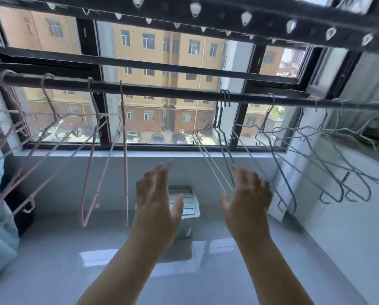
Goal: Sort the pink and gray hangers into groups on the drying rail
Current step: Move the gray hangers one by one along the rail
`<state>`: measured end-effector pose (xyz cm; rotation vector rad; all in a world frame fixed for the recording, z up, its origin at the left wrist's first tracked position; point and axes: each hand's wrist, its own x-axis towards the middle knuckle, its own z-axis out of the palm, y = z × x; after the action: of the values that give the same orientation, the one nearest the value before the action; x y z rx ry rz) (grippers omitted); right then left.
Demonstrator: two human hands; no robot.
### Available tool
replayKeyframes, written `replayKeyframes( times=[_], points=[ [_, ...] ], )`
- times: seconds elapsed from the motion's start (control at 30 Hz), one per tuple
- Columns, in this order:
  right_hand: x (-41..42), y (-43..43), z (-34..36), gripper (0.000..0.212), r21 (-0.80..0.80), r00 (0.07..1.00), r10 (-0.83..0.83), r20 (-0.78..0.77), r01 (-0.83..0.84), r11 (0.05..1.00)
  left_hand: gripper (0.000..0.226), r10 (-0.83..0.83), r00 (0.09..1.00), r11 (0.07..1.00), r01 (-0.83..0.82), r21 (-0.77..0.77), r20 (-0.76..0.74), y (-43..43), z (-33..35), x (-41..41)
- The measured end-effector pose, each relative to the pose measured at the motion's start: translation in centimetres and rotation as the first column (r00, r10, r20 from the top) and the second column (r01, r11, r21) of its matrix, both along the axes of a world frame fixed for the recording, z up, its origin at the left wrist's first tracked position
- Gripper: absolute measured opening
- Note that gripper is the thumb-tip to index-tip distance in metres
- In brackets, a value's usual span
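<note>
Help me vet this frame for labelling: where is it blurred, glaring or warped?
Head view: daylight through the window backlights the scene; the perforated upper bar is motion-smeared; the pink hangers blur toward the left edge; the drying rail bows from wide-angle distortion; the glossy floor mirrors window glare.

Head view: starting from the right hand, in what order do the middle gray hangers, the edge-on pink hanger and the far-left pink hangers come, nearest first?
From the right hand:
1. Middle gray hangers, right at its fingers.
2. Edge-on pink hanger, left, beyond the left hand.
3. Far-left pink hangers, by the frame's left edge.
</note>
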<state>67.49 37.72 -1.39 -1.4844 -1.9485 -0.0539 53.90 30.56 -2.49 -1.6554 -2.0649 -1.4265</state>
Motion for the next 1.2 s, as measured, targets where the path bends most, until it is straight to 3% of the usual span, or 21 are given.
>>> replayKeyframes(
  times=[0.17,0.4,0.47,0.53,0.6,0.7,0.77,0.87,1.2],
  points=[
    [1.2,1.0,-1.4,0.059,-0.053,0.98,-0.093,0.176,0.103,0.993,0.07,-0.229,0.973,0.972,0.225,-0.072,-0.037,1.1,-2.8,2.4],
    [1.1,1.4,-0.9,0.061,-0.109,0.982,-0.056,0.181,0.077,0.991,0.071,-0.245,0.969,0.958,0.244,-0.149,0.014,1.3,-4.1,1.9],
    [0.8,1.2,-0.4,0.063,-0.138,0.998,0.008,0.068,0.002,0.99,0.072,-0.249,0.968,0.956,0.252,-0.149,0.035,1.4,-4.4,1.6],
    [0.3,0.8,0.2,0.061,-0.156,0.97,0.147,-0.194,-0.178,0.972,0.073,-0.252,0.965,0.953,0.26,-0.158,0.071,1.3,-4.6,1.4],
    [-0.6,0.6,0.8,0.057,-0.103,0.806,0.292,-0.515,-0.396,0.912,0.074,-0.248,0.963,0.95,0.264,-0.167,0.107,1.1,-4.9,1.2],
    [-1.9,1.1,1.3,0.056,0.002,0.596,0.332,-0.731,-0.484,0.875,0.074,-0.21,0.963,0.953,0.241,-0.185,0.169,1.0,-5.5,0.7],
    [-2.6,1.5,1.6,0.057,0.024,0.518,0.323,-0.792,-0.503,0.864,0.073,-0.183,0.962,0.951,0.225,-0.21,0.2,0.9,-5.9,0.3],
    [-3.6,2.4,2.1,0.055,0.037,0.474,0.341,-0.812,-0.54,0.841,0.073,-0.162,0.965,0.954,0.207,-0.216,0.206,0.7,-6.1,-0.3],
    [-7.0,6.0,-0.8,0.041,-0.094,0.519,0.349,-0.78,-0.65,0.754,0.069,-0.07,0.968,0.96,0.131,-0.247,0.241,0.7,-6.1,-1.6]
  ],
)
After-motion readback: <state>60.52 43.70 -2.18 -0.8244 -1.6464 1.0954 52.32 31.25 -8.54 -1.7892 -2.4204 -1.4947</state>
